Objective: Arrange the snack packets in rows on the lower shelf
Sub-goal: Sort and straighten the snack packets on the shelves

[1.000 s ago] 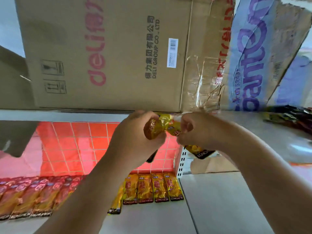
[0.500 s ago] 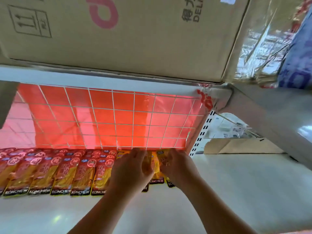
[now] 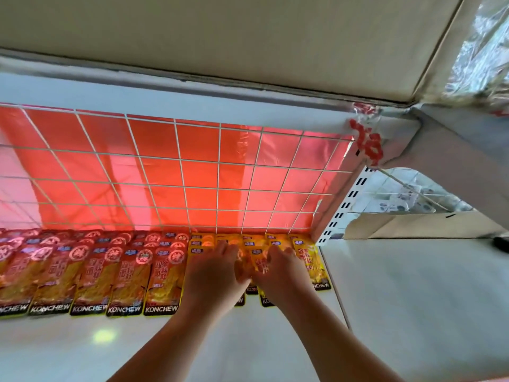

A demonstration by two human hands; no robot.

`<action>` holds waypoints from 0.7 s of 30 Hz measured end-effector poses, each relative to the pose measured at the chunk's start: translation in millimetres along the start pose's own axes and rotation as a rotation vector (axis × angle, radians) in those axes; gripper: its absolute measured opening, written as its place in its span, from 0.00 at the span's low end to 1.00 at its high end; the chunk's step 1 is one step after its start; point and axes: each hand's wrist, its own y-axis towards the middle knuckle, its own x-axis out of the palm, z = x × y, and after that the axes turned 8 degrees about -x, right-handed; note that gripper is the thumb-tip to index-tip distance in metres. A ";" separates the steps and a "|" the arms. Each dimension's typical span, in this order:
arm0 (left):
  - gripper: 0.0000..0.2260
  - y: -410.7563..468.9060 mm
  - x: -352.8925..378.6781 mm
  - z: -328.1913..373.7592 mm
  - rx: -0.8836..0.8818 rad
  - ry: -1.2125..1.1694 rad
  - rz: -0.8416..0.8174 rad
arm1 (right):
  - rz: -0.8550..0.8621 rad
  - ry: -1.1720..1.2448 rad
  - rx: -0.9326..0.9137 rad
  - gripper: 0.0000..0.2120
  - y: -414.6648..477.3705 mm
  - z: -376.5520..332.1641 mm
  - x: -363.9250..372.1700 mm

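Note:
A row of red KONCHEW snack packets [image 3: 91, 274] lies flat along the back of the white lower shelf [image 3: 115, 351], on the left. To their right lie several yellow KONCHEW packets [image 3: 311, 260], overlapping in layers. My left hand [image 3: 213, 274] and my right hand [image 3: 283, 274] lie side by side, palms down, on the yellow packets with fingers stretched toward the back. Both hands are blurred and hide the middle yellow packets. Neither hand visibly grips a packet.
A white wire grid over a red backing [image 3: 176, 175] closes the shelf's rear. The upper shelf edge [image 3: 192, 92] hangs overhead with a cardboard box [image 3: 220, 37] on it. A perforated white upright [image 3: 344, 208] bounds the right side, with another white shelf [image 3: 418, 299] beyond.
Both hands came down from in front of the upper shelf, where they held yellow packets, to the lower shelf. They now lie flat on the yellow packets.

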 end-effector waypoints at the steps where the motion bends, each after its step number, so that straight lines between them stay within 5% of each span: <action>1: 0.18 1.1 1.7 -0.3 0.002 0.014 0.004 | -0.001 -0.002 0.001 0.23 1.1 -1.1 0.8; 21: 0.19 -27.8 12.9 -27.7 0.158 -0.057 0.123 | -0.065 -0.092 0.035 0.30 7.1 -21.2 13.3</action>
